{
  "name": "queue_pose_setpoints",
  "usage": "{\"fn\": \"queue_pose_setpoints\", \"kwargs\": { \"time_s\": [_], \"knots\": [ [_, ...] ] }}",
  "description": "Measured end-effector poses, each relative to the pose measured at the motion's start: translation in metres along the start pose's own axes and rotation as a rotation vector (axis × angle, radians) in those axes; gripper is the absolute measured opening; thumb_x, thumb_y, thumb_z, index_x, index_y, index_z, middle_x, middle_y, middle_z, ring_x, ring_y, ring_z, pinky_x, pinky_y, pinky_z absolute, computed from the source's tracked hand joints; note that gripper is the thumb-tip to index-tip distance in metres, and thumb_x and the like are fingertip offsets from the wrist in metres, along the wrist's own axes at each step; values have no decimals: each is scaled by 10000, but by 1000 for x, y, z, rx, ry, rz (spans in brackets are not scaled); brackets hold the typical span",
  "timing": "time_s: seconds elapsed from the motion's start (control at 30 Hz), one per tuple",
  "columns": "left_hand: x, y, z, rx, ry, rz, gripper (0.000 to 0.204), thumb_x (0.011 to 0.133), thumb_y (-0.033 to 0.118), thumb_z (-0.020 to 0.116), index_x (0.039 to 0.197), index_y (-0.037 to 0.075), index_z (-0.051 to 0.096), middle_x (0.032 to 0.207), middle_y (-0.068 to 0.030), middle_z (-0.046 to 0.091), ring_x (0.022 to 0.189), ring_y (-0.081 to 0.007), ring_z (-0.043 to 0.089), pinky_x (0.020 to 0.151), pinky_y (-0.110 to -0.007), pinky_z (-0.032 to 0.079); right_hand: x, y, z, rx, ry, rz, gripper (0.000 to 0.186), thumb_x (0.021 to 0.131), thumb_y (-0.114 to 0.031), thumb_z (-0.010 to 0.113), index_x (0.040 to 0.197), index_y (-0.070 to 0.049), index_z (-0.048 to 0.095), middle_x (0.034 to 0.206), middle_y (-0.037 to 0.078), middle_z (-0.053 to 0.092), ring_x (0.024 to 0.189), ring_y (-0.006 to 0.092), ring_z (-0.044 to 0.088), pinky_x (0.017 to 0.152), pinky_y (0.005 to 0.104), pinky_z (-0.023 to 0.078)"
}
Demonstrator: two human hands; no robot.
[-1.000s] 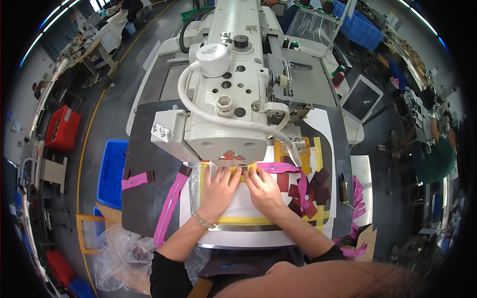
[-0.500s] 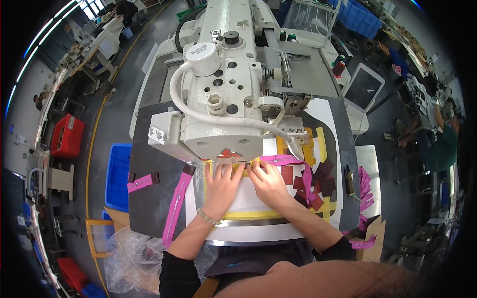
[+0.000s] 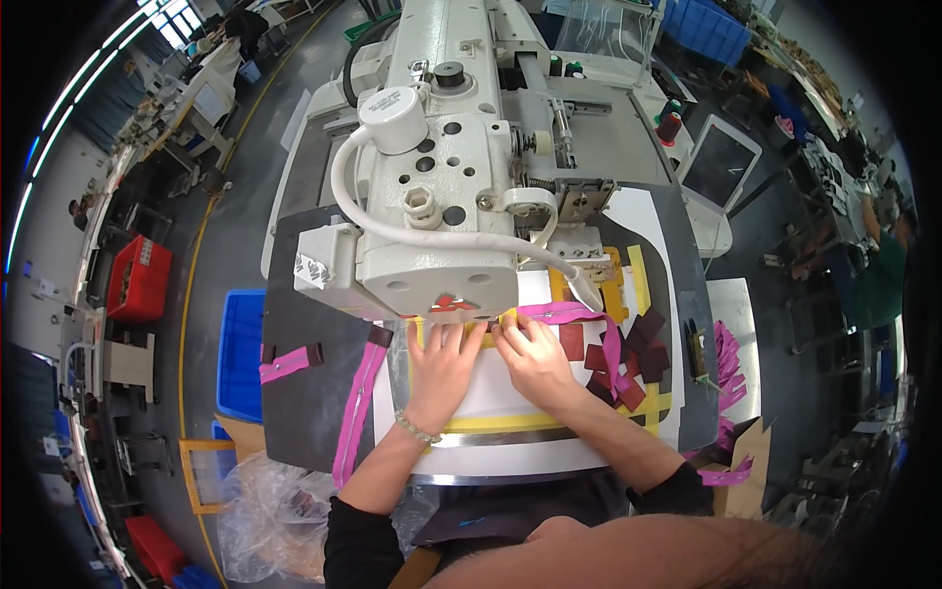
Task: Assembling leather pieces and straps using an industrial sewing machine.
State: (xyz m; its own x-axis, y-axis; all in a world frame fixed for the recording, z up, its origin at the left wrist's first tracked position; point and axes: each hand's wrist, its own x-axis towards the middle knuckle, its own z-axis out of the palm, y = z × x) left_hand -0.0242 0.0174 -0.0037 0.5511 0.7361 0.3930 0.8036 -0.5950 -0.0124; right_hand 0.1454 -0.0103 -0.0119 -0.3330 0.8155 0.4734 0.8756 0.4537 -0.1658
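My left hand (image 3: 443, 378) lies palm down on the white sheet (image 3: 481, 393), its fingers stretched and slightly apart, tips at the lower edge of the white sewing machine head (image 3: 442, 265). Beside it, my right hand (image 3: 537, 368) has bent fingers pressed together at the near end of a pink zipper (image 3: 559, 312). The machine head partly hides both hands' fingertips and what lies under them. From my right hand the zipper runs right, then bends down over a pile of dark red and maroon fabric patches (image 3: 645, 359). Yellow tape (image 3: 500, 424) borders the sheet.
Left on the dark table (image 3: 314, 422) lie a long pink zipper (image 3: 359, 407) and a short one (image 3: 287, 364), with dark end patches. A blue bin (image 3: 240, 353) stands beyond. More pink zippers (image 3: 728, 368) hang at the right; a screen (image 3: 721, 165) stands behind.
The whole view has shifted slightly. Both hands stay at the machine head's lower edge, with only slight finger movement; the zippers and patches lie as before.
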Motion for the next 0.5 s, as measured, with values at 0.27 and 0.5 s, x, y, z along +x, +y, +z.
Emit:
{"fn": "queue_pose_setpoints", "kwargs": {
  "time_s": [0.27,0.5],
  "knots": [
    [2,-3,-1,-18,-46,6,374,827,158,574,1200,179,590,1087,-28,558,1072,-219,502,982,-586,269,4,-1,-2,-8,-22,-1,404,664,-27,583,1061,45,594,1087,161,562,1007,306,550,845,375,470],
    [0,-8,4,-19,-51,28,379,826,208,615,1204,187,591,1180,-31,550,1140,-221,478,986,-588,262,5,0,-3,-17,25,-20,342,696,-57,579,1023,40,596,1031,155,553,947,291,554,823,360,462]
  ]
}}
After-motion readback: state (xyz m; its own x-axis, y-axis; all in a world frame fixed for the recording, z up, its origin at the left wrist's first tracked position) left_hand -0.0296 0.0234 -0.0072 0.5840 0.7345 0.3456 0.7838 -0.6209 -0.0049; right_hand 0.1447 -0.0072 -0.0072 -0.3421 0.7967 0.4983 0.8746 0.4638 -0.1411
